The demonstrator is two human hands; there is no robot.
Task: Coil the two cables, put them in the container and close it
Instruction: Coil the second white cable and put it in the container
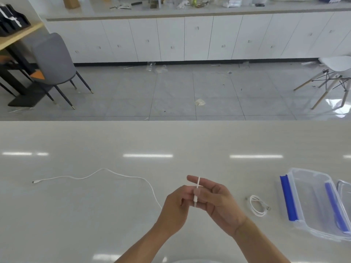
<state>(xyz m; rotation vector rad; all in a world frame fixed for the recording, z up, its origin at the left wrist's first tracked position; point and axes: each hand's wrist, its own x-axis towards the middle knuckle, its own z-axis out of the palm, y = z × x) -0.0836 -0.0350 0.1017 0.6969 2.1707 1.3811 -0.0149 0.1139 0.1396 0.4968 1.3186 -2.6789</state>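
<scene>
A long white cable (106, 172) trails loose across the table from a plug at the far left to my hands. Its near end is looped once around the outstretched fingers of my right hand (214, 200). My left hand (175, 207) pinches the cable against those fingers. A second white cable (257, 205) lies coiled on the table, to the right of my hands. Further right sits a clear plastic container (311, 202) with blue clips, open, with part of a clear lid (344, 186) beside it at the frame's edge.
The pale glossy table (114, 224) ends at a far edge with tiled floor beyond. A grey chair (55, 61) stands at the back left, a white chair (334, 73) at the back right, and white cabinets along the wall.
</scene>
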